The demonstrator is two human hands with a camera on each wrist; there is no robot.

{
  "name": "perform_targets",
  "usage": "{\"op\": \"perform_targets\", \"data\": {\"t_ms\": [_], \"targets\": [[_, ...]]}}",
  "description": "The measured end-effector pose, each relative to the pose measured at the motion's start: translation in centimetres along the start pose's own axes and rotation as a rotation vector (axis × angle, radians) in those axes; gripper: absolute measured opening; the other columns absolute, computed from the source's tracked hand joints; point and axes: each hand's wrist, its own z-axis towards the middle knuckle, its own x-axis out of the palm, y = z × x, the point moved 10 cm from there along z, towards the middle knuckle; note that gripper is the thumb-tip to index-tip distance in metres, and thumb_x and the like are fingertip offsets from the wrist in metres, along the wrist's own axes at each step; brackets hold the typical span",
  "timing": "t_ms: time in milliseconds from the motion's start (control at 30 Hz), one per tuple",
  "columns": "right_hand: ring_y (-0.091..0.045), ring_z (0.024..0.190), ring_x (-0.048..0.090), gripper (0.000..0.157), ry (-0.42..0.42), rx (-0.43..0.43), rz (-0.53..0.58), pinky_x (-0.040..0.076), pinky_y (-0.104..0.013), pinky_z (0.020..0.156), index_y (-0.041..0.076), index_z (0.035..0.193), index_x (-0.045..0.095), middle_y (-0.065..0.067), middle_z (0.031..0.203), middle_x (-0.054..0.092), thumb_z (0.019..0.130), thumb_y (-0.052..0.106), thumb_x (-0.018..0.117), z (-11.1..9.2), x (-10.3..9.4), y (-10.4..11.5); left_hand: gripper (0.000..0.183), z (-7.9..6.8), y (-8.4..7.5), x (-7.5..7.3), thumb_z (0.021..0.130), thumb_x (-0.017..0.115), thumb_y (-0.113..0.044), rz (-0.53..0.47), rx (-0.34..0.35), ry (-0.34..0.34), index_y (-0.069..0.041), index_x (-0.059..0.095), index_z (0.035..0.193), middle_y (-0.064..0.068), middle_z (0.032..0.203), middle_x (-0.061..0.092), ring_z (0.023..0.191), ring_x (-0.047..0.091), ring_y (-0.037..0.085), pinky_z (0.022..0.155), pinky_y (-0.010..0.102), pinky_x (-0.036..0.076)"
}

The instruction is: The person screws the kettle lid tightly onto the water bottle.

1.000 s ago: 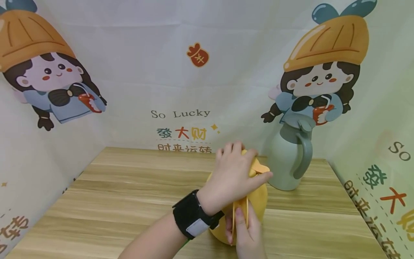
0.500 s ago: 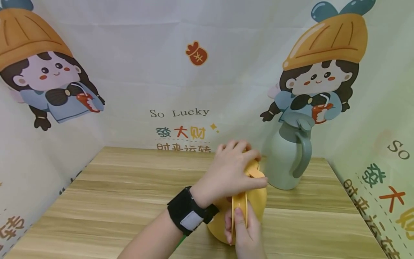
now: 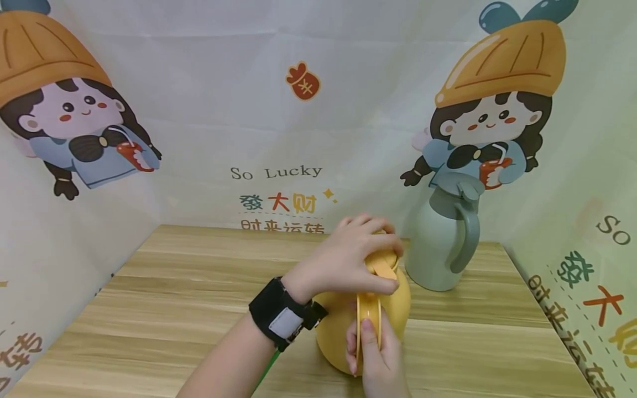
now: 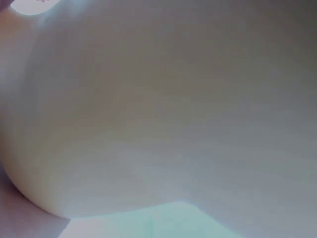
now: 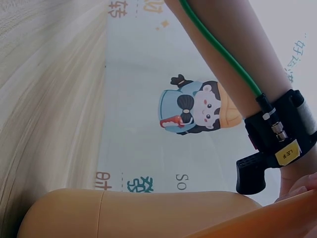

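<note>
A yellow thermos jug point(image 3: 332, 337) stands on the wood-grain table, its handle facing me. My left hand point(image 3: 343, 260) is over the top, fingers curled round the yellow lid point(image 3: 382, 257) and thumb at the lid's tab point(image 3: 385, 270). Lower down, my right hand point(image 3: 383, 359) grips the jug's handle point(image 3: 369, 305), the thumb lying along its outer face. Part of the lid is hidden under the left hand. In the right wrist view the jug's body point(image 5: 124, 213) fills the bottom edge. Blurred skin close to the lens takes up most of the left wrist view.
Just behind the yellow jug, to its right, stands a pale green thermos jug point(image 3: 435, 249) with a grey-green lid and handle. A printed cloth point(image 3: 199, 110) hangs round the table point(image 3: 199, 276). The left wrist wears a black strap point(image 3: 278, 315) with a green cable.
The left hand and wrist have turned on top of the jug, the wrist swinging left. With them the lid's tab has shifted left, nearer the handle. The right hand keeps its grip.
</note>
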Motion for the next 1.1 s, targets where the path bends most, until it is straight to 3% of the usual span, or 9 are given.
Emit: {"op": "perform_targets", "data": {"t_ms": [367, 600, 733, 833, 1000, 1100], "targets": [[-0.016, 0.040, 0.039, 0.027, 0.006, 0.039, 0.001, 0.037, -0.028, 0.032, -0.005, 0.119, 0.040, -0.011, 0.067, 0.040, 0.100, -0.002, 0.021, 0.1, 0.2, -0.1, 0.034, 0.0, 0.2, -0.1, 0.069, 0.062, -0.045, -0.082, 0.109, 0.042, -0.031, 0.060, 0.100, -0.014, 0.112, 0.047, 0.109, 0.035, 0.007, 0.093, 0.033, 0.026], [-0.017, 0.040, 0.038, 0.027, -0.003, 0.040, 0.007, 0.036, -0.027, 0.031, -0.005, 0.118, 0.040, -0.013, 0.065, 0.039, 0.100, -0.003, 0.022, 0.1, 0.2, -0.1, 0.040, -0.5, 0.4, -0.1, 0.073, 0.062, -0.050, -0.089, 0.102, 0.047, -0.030, 0.060, 0.107, -0.013, 0.117, 0.047, 0.113, 0.035, 0.007, 0.095, 0.033, 0.025], [-0.017, 0.039, 0.038, 0.027, -0.008, 0.028, -0.002, 0.036, -0.027, 0.031, -0.005, 0.117, 0.041, -0.013, 0.065, 0.039, 0.099, -0.005, 0.022, 0.0, 0.2, -0.1, 0.053, -1.1, 0.5, -0.3, 0.076, 0.062, -0.055, -0.089, 0.003, 0.043, -0.028, 0.055, 0.120, -0.009, 0.125, 0.045, 0.118, 0.034, 0.008, 0.099, 0.038, 0.021], [-0.016, 0.039, 0.038, 0.026, -0.016, 0.023, -0.013, 0.035, -0.028, 0.030, -0.006, 0.116, 0.042, -0.013, 0.065, 0.040, 0.099, -0.005, 0.022, 0.0, 0.1, 0.0, 0.065, -1.5, 0.3, -0.5, 0.076, 0.060, -0.061, -0.044, -0.120, 0.018, -0.024, 0.049, 0.128, -0.003, 0.131, 0.041, 0.121, 0.033, 0.015, 0.098, 0.044, 0.022], [-0.015, 0.039, 0.039, 0.020, -0.042, 0.055, -0.035, 0.034, -0.029, 0.029, -0.006, 0.105, 0.042, -0.012, 0.065, 0.041, 0.100, -0.003, 0.023, -0.1, -0.1, -0.1, 0.072, -1.7, 0.1, -0.6, 0.075, 0.057, -0.065, 0.055, -0.325, -0.027, -0.019, 0.046, 0.129, 0.007, 0.130, 0.040, 0.118, 0.035, 0.025, 0.090, 0.048, 0.029], [-0.014, 0.039, 0.039, 0.018, -0.051, 0.067, -0.036, 0.035, -0.028, 0.030, -0.005, 0.100, 0.041, -0.012, 0.066, 0.042, 0.100, -0.002, 0.024, -0.1, -0.2, -0.2, 0.072, -1.8, 0.3, -0.5, 0.075, 0.058, -0.063, 0.079, -0.415, -0.047, -0.015, 0.046, 0.129, 0.010, 0.128, 0.041, 0.117, 0.035, 0.027, 0.090, 0.049, 0.030]]}}
